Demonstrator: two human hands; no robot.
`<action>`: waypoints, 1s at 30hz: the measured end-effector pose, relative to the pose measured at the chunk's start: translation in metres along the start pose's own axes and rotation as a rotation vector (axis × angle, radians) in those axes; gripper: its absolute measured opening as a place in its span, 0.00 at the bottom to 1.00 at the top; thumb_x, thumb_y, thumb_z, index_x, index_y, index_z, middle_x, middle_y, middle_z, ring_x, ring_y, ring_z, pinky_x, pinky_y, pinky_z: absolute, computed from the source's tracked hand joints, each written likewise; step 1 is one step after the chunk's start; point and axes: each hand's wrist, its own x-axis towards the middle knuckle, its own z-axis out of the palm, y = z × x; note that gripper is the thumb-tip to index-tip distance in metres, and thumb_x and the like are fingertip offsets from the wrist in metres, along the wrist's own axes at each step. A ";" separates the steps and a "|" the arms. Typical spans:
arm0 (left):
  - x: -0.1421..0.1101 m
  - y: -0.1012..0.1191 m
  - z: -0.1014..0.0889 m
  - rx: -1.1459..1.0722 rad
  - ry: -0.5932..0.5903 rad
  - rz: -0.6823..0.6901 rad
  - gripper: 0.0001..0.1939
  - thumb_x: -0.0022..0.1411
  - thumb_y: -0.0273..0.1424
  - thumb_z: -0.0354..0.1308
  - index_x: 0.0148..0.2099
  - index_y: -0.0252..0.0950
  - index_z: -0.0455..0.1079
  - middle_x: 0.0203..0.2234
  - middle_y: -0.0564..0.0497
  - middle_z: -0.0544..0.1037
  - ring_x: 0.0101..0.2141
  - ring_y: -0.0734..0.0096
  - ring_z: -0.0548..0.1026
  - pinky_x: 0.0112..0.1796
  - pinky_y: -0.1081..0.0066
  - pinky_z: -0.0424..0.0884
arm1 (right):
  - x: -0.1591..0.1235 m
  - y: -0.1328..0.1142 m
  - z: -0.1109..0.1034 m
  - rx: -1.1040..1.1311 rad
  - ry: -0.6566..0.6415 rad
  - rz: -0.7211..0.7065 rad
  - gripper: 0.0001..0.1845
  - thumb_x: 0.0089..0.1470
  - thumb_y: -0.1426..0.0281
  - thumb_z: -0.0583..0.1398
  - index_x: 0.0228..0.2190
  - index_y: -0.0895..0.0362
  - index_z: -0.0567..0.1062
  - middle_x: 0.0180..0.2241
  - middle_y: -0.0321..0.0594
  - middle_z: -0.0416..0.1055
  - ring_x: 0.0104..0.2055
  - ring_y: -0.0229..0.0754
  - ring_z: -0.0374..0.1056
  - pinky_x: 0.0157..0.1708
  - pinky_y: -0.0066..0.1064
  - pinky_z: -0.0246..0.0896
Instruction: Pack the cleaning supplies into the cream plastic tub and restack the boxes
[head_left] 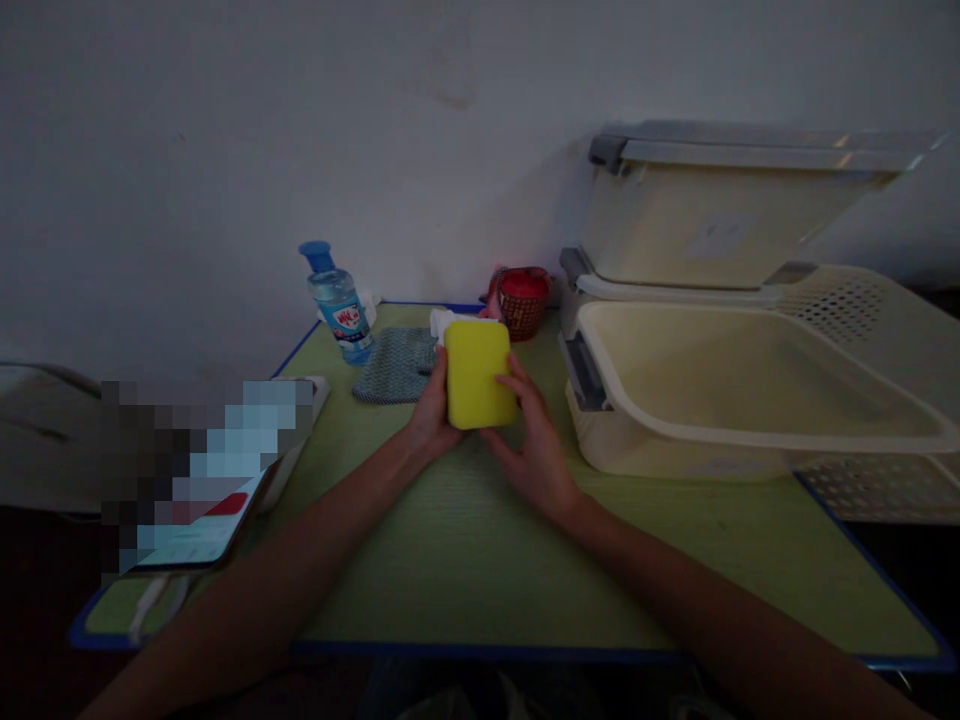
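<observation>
A bright yellow rounded rectangular object [481, 385], box-like or sponge-like, is held up over the middle of the table with its flat face toward me. My left hand [433, 412] grips its left edge, with some of the fingers hidden behind it. Around the right edge are the fingers of my right hand [536, 445], one fingertip resting on the front face. Just behind the yellow object lie a white crumpled item [441, 322] and a grey-blue woven cloth [394, 368]. What is behind the yellow object is partly hidden.
A blue-capped bottle [341, 310] stands at the back left, and a small red basket [525, 302] at the back. Cream bins [675, 460] with an open lid [720, 230] fill the right. A lit screen device [202, 535] leans at left on the green table [480, 570].
</observation>
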 end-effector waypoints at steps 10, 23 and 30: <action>0.005 0.000 -0.002 0.009 -0.009 0.012 0.21 0.66 0.36 0.41 0.55 0.34 0.63 0.34 0.46 0.79 0.35 0.63 0.77 0.43 0.62 0.71 | 0.001 -0.001 -0.001 0.036 0.017 0.023 0.29 0.47 0.76 0.57 0.51 0.50 0.57 0.61 0.44 0.48 0.63 0.45 0.46 0.59 0.45 0.46; 0.004 0.004 -0.012 0.013 -0.160 -0.007 0.23 0.61 0.41 0.46 0.54 0.35 0.64 0.38 0.45 0.78 0.39 0.59 0.76 0.43 0.61 0.71 | -0.001 -0.011 -0.005 -0.033 0.077 -0.094 0.25 0.47 0.73 0.60 0.48 0.48 0.62 0.58 0.44 0.51 0.59 0.48 0.52 0.52 0.45 0.59; -0.001 0.008 -0.016 0.008 -0.211 0.000 0.26 0.61 0.44 0.43 0.53 0.33 0.64 0.35 0.45 0.79 0.38 0.59 0.76 0.42 0.62 0.70 | 0.002 -0.016 -0.007 -0.276 0.011 -0.154 0.23 0.43 0.74 0.63 0.43 0.53 0.64 0.62 0.46 0.42 0.62 0.53 0.46 0.57 0.47 0.51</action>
